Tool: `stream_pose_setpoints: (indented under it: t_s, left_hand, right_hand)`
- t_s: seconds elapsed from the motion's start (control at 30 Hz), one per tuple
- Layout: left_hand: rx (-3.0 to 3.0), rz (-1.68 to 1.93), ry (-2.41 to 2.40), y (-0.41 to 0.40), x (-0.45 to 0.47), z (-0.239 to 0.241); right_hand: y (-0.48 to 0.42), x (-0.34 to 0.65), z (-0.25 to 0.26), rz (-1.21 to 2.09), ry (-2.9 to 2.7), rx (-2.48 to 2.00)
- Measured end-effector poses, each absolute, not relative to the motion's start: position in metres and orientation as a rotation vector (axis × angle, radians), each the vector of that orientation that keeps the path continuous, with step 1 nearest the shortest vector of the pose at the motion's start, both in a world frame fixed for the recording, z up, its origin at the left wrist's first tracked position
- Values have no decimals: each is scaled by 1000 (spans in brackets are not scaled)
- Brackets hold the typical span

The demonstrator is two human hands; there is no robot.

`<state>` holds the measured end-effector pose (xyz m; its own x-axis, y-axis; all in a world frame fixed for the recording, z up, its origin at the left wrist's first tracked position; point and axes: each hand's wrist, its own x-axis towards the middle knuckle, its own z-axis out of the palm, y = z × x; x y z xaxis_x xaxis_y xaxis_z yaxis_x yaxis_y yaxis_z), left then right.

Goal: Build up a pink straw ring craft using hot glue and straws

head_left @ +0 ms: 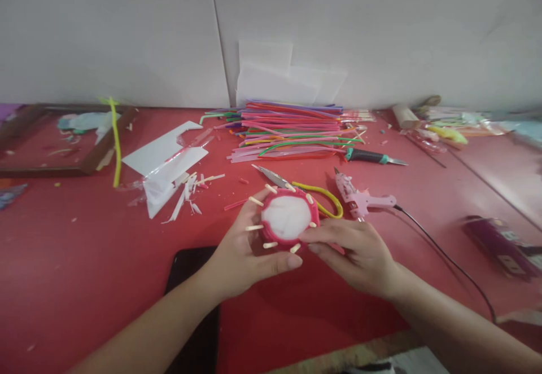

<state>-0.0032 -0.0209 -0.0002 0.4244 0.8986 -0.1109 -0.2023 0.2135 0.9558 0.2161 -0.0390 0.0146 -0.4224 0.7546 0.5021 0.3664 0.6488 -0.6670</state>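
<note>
I hold a small round craft piece [287, 217] just above the red table [84, 272]. It has a white centre, a pink-red rim and several short cream pegs sticking out around it. My left hand [245, 255] cups it from the left and below, thumb pressed under its lower edge. My right hand [355, 253] reaches in from the right, fingertips pinched on the rim. Scissors with yellow handles [311, 192] lie right behind the piece.
A pink glue gun [359, 198] with a black cord lies to the right. A pile of coloured straws [292, 134] and a craft knife [372, 158] sit further back. White paper scraps [169, 171] lie left, a dark phone [192, 272] under my left wrist, a wooden frame [97, 151] far left.
</note>
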Motion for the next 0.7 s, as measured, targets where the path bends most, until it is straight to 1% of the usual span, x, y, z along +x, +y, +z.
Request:
stream_pose_setpoints:
  t_s: [0.2, 0.27, 0.37, 0.47, 0.53, 0.63, 0.7]
  left_hand:
    - [827, 864, 779, -18, 1, 8]
    - [781, 891, 780, -18, 2, 9]
    - [728, 934, 795, -17, 1, 10]
    - [710, 884, 793, -15, -1, 9]
    - [722, 856, 790, -14, -3, 9]
    - [733, 915, 781, -13, -3, 8]
    - [734, 965, 781, -13, -2, 8]
  right_hand:
    - [-39, 217, 11, 702, -1933, -1005]
    - [-37, 221, 13, 755, -1849, -1099]
    - [-35, 235, 20, 731, -1836, -1306]
    - [-39, 257, 23, 610, -2157, -1558]
    - [-50, 272, 18, 416, -2399, -1658]
    - [-75, 290, 6, 68, -2518, -1618]
    - [-90, 302, -2, -34, -2538, -1601]
